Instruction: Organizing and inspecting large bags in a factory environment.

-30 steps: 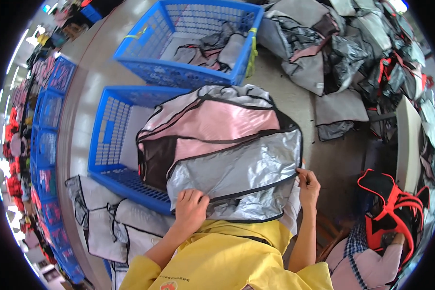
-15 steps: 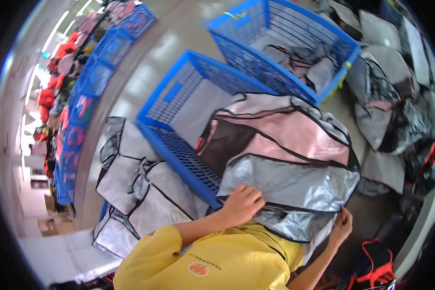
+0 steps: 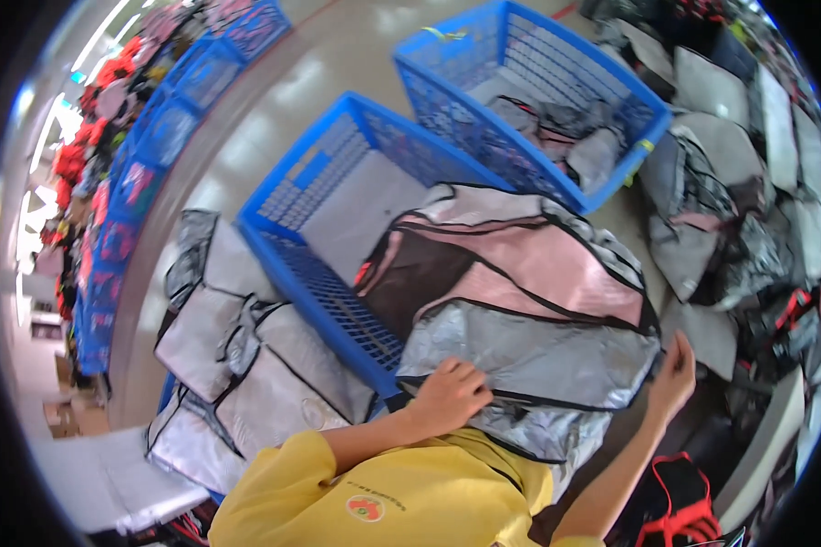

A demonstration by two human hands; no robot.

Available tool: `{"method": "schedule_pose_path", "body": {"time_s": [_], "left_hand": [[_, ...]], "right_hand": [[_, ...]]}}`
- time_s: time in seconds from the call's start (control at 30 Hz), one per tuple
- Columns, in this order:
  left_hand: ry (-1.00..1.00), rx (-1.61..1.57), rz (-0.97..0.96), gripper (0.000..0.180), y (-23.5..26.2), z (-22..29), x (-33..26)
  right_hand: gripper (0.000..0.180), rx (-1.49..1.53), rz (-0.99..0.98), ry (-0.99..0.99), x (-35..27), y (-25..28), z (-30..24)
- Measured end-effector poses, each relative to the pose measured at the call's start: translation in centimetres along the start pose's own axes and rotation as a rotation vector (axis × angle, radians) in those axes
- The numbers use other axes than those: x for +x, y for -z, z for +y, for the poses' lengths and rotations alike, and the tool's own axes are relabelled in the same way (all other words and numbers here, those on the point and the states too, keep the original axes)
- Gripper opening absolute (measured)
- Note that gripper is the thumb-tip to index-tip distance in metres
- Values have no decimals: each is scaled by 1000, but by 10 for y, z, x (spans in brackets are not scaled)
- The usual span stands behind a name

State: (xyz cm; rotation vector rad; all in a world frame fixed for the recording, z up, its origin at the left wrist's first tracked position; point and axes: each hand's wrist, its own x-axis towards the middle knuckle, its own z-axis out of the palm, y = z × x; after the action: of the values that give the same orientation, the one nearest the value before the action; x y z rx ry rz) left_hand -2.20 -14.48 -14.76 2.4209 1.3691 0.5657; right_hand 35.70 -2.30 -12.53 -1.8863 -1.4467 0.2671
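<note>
The silver and pink insulated bag lies spread over the near corner of the nearer blue crate, its silver flap hanging toward the person. Half a second ago the bag sat further right in the view and a second ago it was centred, with both crates lying further left; the head has swung right while the bag stayed draped on the crate's edge, so the handling appears unchanged. The left hand has its grip closed on the silver flap's lower edge, fingers curled over the black piping. The right hand pinches the bag's right corner, grip closed on it as well.

Two blue crates are near: the one under the bag, seemingly empty, and the far blue crate, holding several grey bags. A row of further blue crates runs along the left; their count is unclear. At least three flat silver bags lie stacked left of the person, and many more are piled at right
</note>
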Motion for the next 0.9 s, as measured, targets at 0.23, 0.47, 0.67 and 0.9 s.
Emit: {"method": "schedule_pose_path", "body": {"time_s": [0.23,0.47,0.67,0.9], "left_hand": [[-39,82,-16,9,17,-7,10],[128,220,402,21,52,-120,136],[228,359,-115,22,1,-211,154],[212,299,387,12,102,-134,93]], "right_hand": [[51,-556,-287,-65,44,-51,-26],[46,-395,-243,-65,25,-45,0],[42,-313,-144,-56,7,-47,10],[17,-21,80,-27,-48,19,-43]]}}
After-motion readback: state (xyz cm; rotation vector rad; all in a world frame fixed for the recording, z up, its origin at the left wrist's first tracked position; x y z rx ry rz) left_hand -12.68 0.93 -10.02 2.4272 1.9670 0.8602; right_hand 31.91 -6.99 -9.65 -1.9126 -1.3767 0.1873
